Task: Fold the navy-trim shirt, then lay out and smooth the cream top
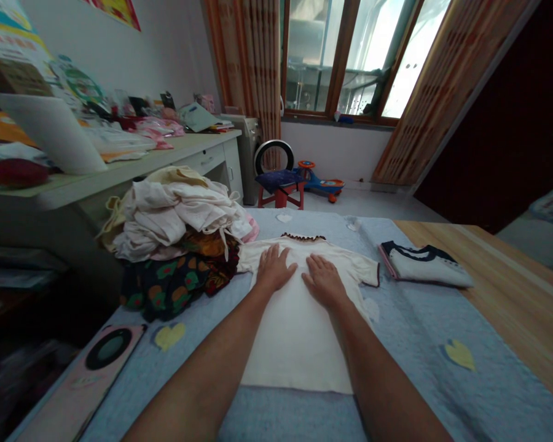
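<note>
A white short-sleeved shirt (299, 344) lies spread flat, its dark ruffled collar at the far end and a dark trim on the right cuff. My left hand (274, 269) rests flat on its upper left chest, fingers stretched out. On the upper right chest lies my right hand (323, 279), palm down with the fingers extended. Neither hand grips the cloth. The left sleeve reaches to a heap of crumpled clothes (175, 215), pale garments on top and a dark patterned one (166, 285) below. To the right sits a folded white garment with a dark collar (426, 264).
A blue cloth with heart shapes (396, 368) covers much of the wooden surface (511, 270). A pink phone-like object (83, 380) lies at the front left. Beyond stand a cluttered desk (166, 153), a red stool (281, 195) and a blue ride-on toy (322, 183).
</note>
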`<state>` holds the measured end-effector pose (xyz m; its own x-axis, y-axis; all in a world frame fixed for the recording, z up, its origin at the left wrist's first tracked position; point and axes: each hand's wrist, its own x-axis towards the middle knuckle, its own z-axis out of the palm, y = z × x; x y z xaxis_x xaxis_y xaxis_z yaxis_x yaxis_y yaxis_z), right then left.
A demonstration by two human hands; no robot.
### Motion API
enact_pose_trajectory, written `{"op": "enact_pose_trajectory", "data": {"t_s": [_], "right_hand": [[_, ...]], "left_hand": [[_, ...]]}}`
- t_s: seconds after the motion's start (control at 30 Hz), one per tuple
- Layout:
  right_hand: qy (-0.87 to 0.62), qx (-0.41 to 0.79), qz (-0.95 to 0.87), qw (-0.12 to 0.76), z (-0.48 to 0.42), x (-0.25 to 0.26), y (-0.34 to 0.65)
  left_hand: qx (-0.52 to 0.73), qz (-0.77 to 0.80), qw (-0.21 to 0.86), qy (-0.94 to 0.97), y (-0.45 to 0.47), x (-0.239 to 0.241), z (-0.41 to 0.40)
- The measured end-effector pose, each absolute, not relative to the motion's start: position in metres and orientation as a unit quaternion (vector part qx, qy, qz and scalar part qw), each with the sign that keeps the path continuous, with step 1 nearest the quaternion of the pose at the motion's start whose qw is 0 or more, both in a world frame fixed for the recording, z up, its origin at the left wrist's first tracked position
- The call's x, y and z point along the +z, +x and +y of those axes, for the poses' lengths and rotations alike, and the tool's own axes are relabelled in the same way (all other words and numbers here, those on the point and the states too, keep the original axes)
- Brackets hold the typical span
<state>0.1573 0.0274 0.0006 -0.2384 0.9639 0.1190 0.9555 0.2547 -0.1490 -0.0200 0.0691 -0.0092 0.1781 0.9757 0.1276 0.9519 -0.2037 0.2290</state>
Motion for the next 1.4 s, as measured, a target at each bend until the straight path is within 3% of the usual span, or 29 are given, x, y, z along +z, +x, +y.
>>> {"op": "enact_pose_trajectory", "data": {"t_s": [0.6, 0.83, 1.07, 1.4], "right_hand": [[-0.677, 0.018, -0.734, 0.046, 0.058, 0.027, 0.140], [-0.693, -0.040, -0.713, 0.101, 0.055, 0.012, 0.134], [-0.678, -0.020, -0.725, 0.118, 0.059, 0.006, 0.138], [-0.681, 0.051, -0.728, 0.063, 0.066, 0.003, 0.141]], "left_hand": [[0.120, 0.634, 0.046, 0.763, -0.019, -0.009, 0.068], [0.120, 0.636, 0.042, 0.761, -0.018, -0.009, 0.068], [0.122, 0.639, 0.042, 0.758, -0.018, -0.008, 0.068], [0.132, 0.635, 0.030, 0.761, -0.017, -0.008, 0.066]]}}
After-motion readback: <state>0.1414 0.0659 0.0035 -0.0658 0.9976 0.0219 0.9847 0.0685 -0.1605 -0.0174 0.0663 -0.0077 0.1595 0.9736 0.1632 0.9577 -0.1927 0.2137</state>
